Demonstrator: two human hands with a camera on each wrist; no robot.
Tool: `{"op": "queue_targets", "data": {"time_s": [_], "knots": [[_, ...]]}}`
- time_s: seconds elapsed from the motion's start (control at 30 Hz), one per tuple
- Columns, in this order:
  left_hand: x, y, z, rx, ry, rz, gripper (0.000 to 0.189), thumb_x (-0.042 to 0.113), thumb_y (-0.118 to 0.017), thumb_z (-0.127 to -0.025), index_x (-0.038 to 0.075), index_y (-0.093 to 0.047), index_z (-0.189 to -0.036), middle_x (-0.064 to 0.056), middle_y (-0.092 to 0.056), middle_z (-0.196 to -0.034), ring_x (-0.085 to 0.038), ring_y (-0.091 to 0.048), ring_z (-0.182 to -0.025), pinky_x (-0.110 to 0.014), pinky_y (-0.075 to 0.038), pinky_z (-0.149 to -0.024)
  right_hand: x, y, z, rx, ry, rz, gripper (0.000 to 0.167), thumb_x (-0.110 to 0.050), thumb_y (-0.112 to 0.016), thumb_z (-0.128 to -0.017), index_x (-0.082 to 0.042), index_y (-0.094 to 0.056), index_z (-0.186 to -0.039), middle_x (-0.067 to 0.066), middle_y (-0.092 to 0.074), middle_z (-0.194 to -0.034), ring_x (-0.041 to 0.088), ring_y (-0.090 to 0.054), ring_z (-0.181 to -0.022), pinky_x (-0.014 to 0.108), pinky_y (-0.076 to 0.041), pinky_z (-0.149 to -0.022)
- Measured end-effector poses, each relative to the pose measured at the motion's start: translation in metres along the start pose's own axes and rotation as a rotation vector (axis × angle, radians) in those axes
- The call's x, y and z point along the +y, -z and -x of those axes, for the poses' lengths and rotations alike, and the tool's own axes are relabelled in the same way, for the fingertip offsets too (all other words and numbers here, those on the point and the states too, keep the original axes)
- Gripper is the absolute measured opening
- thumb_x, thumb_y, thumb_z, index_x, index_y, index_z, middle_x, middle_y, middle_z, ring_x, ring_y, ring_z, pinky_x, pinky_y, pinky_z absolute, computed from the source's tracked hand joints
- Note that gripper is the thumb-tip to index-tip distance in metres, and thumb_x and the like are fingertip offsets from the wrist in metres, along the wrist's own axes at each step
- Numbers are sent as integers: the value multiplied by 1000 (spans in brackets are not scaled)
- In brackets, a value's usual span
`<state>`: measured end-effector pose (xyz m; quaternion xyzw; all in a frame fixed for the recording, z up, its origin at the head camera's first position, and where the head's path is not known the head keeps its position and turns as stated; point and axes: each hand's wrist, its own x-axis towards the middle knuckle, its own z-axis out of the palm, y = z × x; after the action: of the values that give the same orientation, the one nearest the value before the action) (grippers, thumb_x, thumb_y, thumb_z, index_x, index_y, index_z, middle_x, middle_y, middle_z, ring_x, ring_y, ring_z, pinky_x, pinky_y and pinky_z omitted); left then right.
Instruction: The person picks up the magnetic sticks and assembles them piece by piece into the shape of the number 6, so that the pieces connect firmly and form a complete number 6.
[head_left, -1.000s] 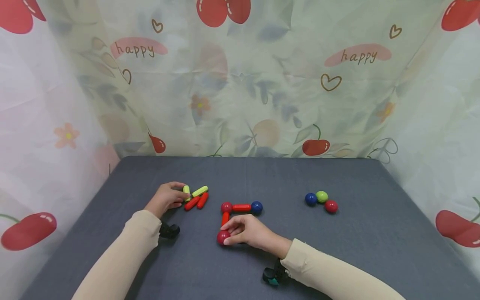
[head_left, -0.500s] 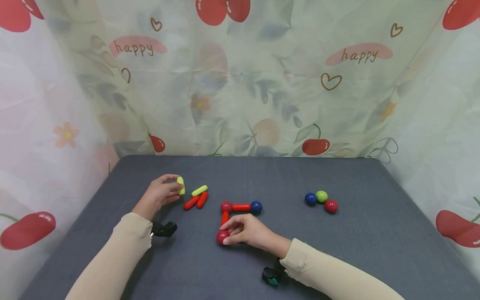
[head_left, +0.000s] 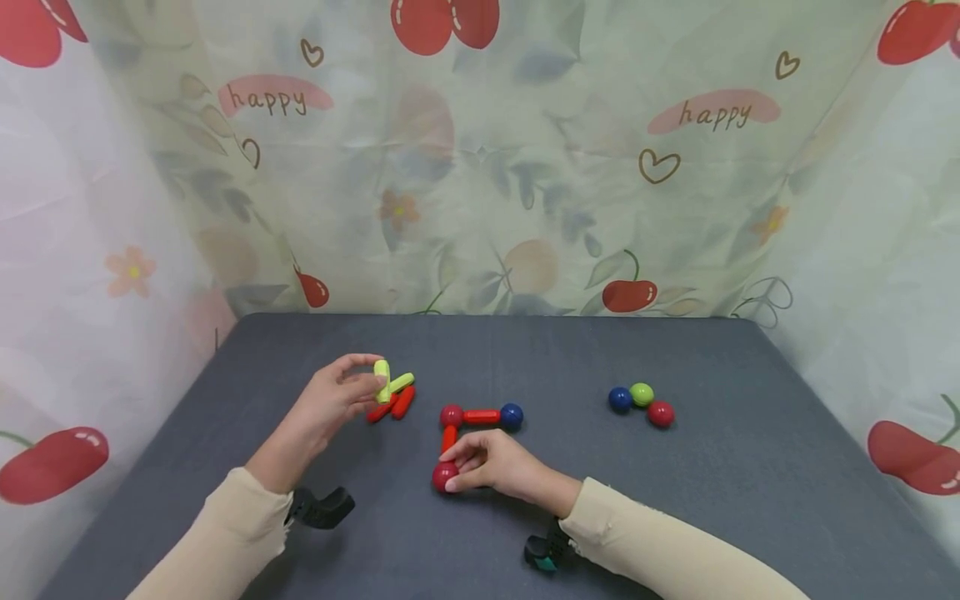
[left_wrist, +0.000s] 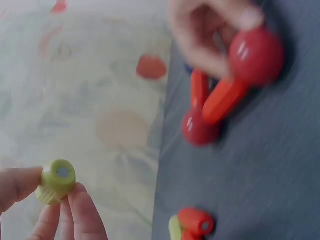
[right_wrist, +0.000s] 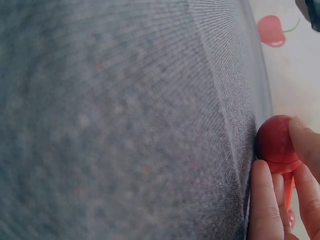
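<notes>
My left hand (head_left: 330,400) pinches a yellow-green rod (head_left: 382,382) between thumb and fingers, lifted above the table; the left wrist view shows a grey disc on the end of this rod (left_wrist: 56,181). With thumb and fingers my right hand (head_left: 502,467) grips a red ball (head_left: 445,477) on the table. That ball is joined by a red rod (head_left: 449,438) to a second red ball (head_left: 452,416), from which another red rod (head_left: 482,417) runs right to a blue ball (head_left: 512,417). In the right wrist view, the gripped red ball (right_wrist: 276,142) sits against the cloth.
Behind the lifted rod lie another yellow-green rod (head_left: 402,382) and two red rods (head_left: 403,402), partly covered. To the right, a blue ball (head_left: 620,400), a green ball (head_left: 641,394) and a red ball (head_left: 661,414) sit together on the dark table (head_left: 720,500). Patterned curtains surround the table.
The left hand has lifted the yellow-green rod off the table from beside the other rods, first leftward, then back to the right. My right hand keeps its grip on the red ball.
</notes>
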<state>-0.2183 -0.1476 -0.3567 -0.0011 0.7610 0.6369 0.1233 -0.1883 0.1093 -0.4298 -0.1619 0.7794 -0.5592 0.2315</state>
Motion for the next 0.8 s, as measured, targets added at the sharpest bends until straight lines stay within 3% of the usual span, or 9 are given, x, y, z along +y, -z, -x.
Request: {"op": "queue_targets", "data": {"time_s": [0.17, 0.27, 0.47, 0.57, 0.8], "knots": [[-5, -18, 18, -58, 9, -61, 47, 20, -66, -93, 1, -49, -133, -15, -62, -120, -11, -63, -91, -36, -54, -88, 0, 0, 0, 1, 5, 4, 29, -8, -80, -79, -4, -71, -106, 4, -70, -95, 12, -62, -78, 23, -54, -71], [-12, -27, 25, -101, 28, -86, 45, 19, -68, -91, -1, -53, -129, -13, -65, -114, -13, -64, -90, -37, -55, -86, 0, 0, 0, 1, 13, 9, 29, -8, -80, -79, -4, -72, -106, 5, -71, -95, 12, -62, -78, 22, -54, -71], [-30, -43, 35, -176, 135, -128, 39, 14, -71, -88, 0, -57, -122, -8, -67, -101, -15, -63, -83, -34, -56, -78, 1, -1, -1, -1, 13, 5, 29, -7, -79, -79, -4, -71, -107, 5, -70, -95, 11, -62, -78, 22, -54, -71], [-39, -49, 39, -218, 188, -139, 37, 12, -71, -87, 0, -58, -120, -7, -67, -95, -15, -63, -80, -33, -57, -75, 1, -1, -1, -3, 12, 0, 30, -7, -79, -79, -3, -71, -107, 5, -70, -95, 11, -63, -78, 23, -55, -72], [-50, -56, 51, -334, 213, -115, 36, 9, -70, -85, -5, -59, -116, -6, -68, -86, -12, -64, -73, -31, -57, -71, 2, 0, -2, -6, 7, -4, 29, -7, -79, -79, -4, -71, -107, 5, -71, -94, 11, -63, -77, 23, -55, -72]]}}
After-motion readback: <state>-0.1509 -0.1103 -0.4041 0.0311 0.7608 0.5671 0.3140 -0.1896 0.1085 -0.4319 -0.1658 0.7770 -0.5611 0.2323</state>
